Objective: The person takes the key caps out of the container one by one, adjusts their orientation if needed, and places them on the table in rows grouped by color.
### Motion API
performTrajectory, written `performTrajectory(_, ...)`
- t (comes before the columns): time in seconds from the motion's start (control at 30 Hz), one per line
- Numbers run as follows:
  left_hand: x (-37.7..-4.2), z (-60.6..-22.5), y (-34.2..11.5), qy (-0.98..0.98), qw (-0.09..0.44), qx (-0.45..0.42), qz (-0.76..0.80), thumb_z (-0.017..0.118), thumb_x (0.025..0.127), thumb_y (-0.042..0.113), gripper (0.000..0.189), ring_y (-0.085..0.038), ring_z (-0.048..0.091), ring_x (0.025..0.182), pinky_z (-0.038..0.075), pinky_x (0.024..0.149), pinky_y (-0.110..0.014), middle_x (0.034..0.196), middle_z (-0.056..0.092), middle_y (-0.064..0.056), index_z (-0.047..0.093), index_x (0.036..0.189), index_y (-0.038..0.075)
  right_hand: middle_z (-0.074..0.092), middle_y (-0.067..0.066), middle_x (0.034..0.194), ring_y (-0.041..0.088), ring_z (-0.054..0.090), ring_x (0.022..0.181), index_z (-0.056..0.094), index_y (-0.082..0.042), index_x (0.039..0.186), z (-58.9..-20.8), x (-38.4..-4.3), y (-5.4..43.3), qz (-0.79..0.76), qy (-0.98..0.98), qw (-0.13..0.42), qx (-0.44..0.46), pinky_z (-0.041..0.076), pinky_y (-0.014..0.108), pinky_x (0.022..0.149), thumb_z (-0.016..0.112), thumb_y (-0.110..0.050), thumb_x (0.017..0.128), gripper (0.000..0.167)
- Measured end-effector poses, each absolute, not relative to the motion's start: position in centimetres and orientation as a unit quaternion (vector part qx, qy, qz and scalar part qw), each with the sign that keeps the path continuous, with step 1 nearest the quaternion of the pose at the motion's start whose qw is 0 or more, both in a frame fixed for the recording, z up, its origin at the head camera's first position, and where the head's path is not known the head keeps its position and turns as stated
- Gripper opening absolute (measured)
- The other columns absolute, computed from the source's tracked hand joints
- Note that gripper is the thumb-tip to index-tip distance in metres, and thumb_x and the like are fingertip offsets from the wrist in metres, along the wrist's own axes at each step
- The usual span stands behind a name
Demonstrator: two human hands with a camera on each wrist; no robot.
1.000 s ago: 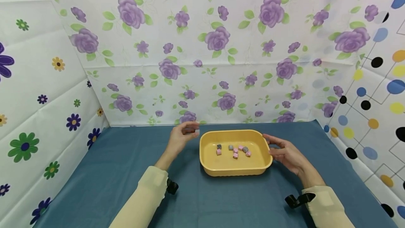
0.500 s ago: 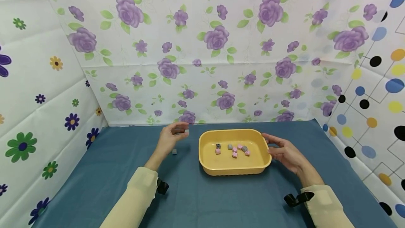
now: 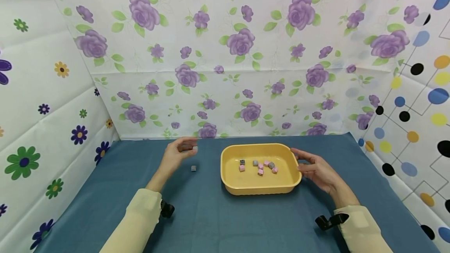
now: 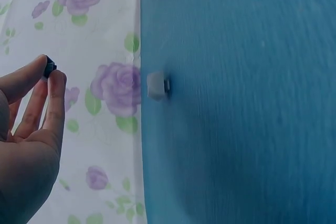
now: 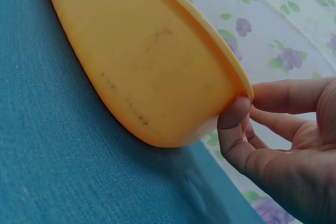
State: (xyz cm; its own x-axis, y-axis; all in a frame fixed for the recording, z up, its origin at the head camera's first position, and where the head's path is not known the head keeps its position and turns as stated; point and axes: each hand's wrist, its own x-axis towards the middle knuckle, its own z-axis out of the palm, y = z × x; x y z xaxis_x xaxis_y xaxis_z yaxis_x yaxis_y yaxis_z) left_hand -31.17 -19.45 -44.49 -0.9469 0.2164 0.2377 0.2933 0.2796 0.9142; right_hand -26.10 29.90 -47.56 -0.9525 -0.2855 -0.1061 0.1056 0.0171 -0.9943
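My left hand [image 3: 173,154] pinches a small grey cube [image 3: 195,148] between thumb and fingertips, raised over the back left of the cloth. In the left wrist view this held cube [image 4: 50,67] looks dark and is partly covered by the fingers. Another small grey cube [image 4: 156,85], with a stub on one side, lies on the cloth close by. A shallow yellow plastic tray [image 3: 260,190] stands to the right of it. Inside are several small pink cubes [image 3: 260,172] and grey cubes [image 3: 255,163]. My right hand [image 5: 294,135] grips the tray's right-hand rim, thumb below it and a finger on top.
A blue cloth [image 3: 218,225] covers the table. Behind it stands a white flowered sheet [image 3: 225,100]. Patterned side sheets enclose the table, flowers on the left one [image 3: 63,100] and dots on the right one [image 3: 422,128]. Both wrists carry black camera mounts.
My left hand has moved left, away from the tray, still pinching its cube. The cube on the cloth has come into view from behind my left arm. The right hand has stayed at the rim.
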Motion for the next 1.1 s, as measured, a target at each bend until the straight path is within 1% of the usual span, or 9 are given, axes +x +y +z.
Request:
performTrajectory(0.13, -31.1, -44.3, -20.2, -0.8, 0.027, -0.156, -0.579, 0.073, 0.098, 0.008, 0.042, -0.036, 0.065, 0.117, 0.057, 0.094, -0.036, 0.131, 0.066, -0.024, 0.064, 0.139, 0.007, 0.042, 0.016, 0.13, 0.018, 0.06, 0.094, 0.028, -0.006, 0.165, -47.7, -26.2, 30.0, -0.697, 0.7, 0.142, -0.065, 0.056, 0.03, 0.08, 0.065, -0.002, 0.101, 0.074)
performTrajectory(0.23, -31.1, -44.2, -20.6, -0.802, 0.024, -0.154, -0.576, 0.073, 0.099, 0.007, 0.043, -0.037, 0.065, 0.117, 0.056, 0.095, -0.037, 0.131, 0.066, -0.024, 0.063, 0.14, 0.005, 0.042, 0.016, 0.13, 0.018, 0.061, 0.095, 0.027, -0.006, 0.165, -47.7, -26.2, 30.0, -0.698, 0.699, 0.141, -0.066, 0.056, 0.031, 0.081, 0.065, -0.003, 0.101, 0.074)
performTrajectory(0.37, -31.1, -44.3, -21.0, -0.804, 0.022, -0.151, -0.574, 0.072, 0.099, 0.007, 0.045, -0.036, 0.065, 0.116, 0.057, 0.094, -0.036, 0.131, 0.066, -0.023, 0.061, 0.142, 0.004, 0.042, 0.016, 0.13, 0.018, 0.061, 0.097, 0.027, -0.006, 0.165, -47.6, -26.1, 30.1, -0.699, 0.698, 0.14, -0.066, 0.056, 0.031, 0.081, 0.064, -0.002, 0.101, 0.074)
performTrajectory(0.5, -31.3, -44.6, -21.5, -0.808, 0.023, -0.15, -0.569, 0.073, 0.099, 0.007, 0.043, -0.033, 0.067, 0.112, 0.058, 0.092, -0.036, 0.13, 0.067, -0.023, 0.063, 0.141, 0.007, 0.043, 0.016, 0.129, 0.018, 0.061, 0.097, 0.027, -0.005, 0.165, -47.6, -26.1, 30.1, -0.701, 0.696, 0.142, -0.065, 0.056, 0.031, 0.081, 0.064, -0.002, 0.101, 0.074)
performTrajectory(0.63, -31.5, -44.9, -21.9, -0.813, 0.023, -0.151, -0.562, 0.073, 0.098, 0.006, 0.043, -0.032, 0.068, 0.112, 0.058, 0.093, -0.037, 0.129, 0.066, -0.027, 0.064, 0.139, 0.006, 0.043, 0.015, 0.13, 0.018, 0.062, 0.096, 0.027, -0.005, 0.165, -47.5, -26.1, 30.0, -0.702, 0.695, 0.143, -0.065, 0.056, 0.031, 0.081, 0.064, -0.002, 0.101, 0.074)
performTrajectory(0.8, -31.4, -45.2, -22.2, -0.818, 0.017, -0.146, -0.557, 0.073, 0.098, 0.003, 0.043, -0.036, 0.066, 0.117, 0.058, 0.095, -0.041, 0.129, 0.065, -0.029, 0.063, 0.14, 0.004, 0.043, 0.015, 0.13, 0.018, 0.062, 0.096, 0.028, -0.005, 0.165, -47.5, -26.1, 29.9, -0.701, 0.696, 0.142, -0.064, 0.056, 0.031, 0.082, 0.065, -0.002, 0.101, 0.074)
performTrajectory(0.93, -31.2, -45.5, -22.5, -0.823, 0.009, -0.139, -0.551, 0.072, 0.098, 0.004, 0.045, -0.038, 0.065, 0.119, 0.058, 0.096, -0.044, 0.129, 0.066, -0.027, 0.061, 0.141, 0.004, 0.042, 0.016, 0.13, 0.019, 0.061, 0.097, 0.028, -0.006, 0.165, -47.5, -26.1, 29.9, -0.7, 0.697, 0.142, -0.063, 0.056, 0.031, 0.082, 0.065, -0.002, 0.101, 0.074)
performTrajectory(1.1, -30.9, -45.6, -22.7, -0.835, 0.005, -0.128, -0.535, 0.072, 0.097, 0.0, 0.044, -0.041, 0.065, 0.118, 0.056, 0.097, -0.049, 0.125, 0.067, -0.024, 0.061, 0.141, 0.001, 0.042, 0.016, 0.13, 0.019, 0.062, 0.098, 0.027, -0.005, 0.165, -47.5, -26.1, 30.0, -0.701, 0.696, 0.142, -0.064, 0.057, 0.031, 0.082, 0.064, -0.002, 0.101, 0.074)
